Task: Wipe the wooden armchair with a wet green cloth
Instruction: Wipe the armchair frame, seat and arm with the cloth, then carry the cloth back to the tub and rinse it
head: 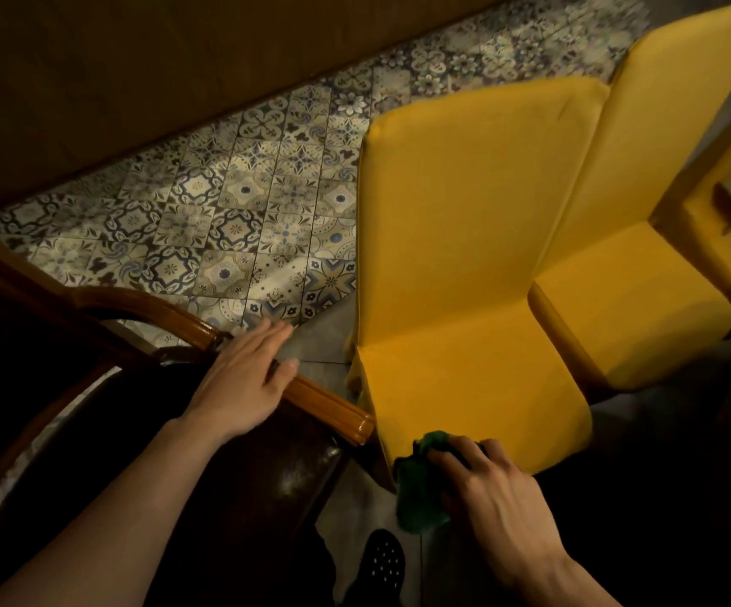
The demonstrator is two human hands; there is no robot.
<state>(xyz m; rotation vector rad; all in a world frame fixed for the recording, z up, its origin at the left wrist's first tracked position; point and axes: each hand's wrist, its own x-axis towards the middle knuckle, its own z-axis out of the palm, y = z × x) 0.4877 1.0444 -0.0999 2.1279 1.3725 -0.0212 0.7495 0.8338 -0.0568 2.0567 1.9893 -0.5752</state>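
The wooden armchair [328, 409] fills the lower left, with a glossy brown armrest running toward the centre and a dark seat below it. My left hand [241, 387] lies flat on that armrest, fingers spread, holding nothing. The green cloth [420, 492] is bunched up at lower centre, to the right of the armrest's end. My right hand [490, 488] grips the cloth from above, near the front edge of a yellow chair seat.
Two yellow fabric-covered chairs [477, 256] [644, 278] stand side by side to the right of the armchair. Patterned floor tiles [223, 212] spread behind, bounded by a dark wooden wall [135, 59]. A dark perforated shoe [383, 562] shows at the bottom.
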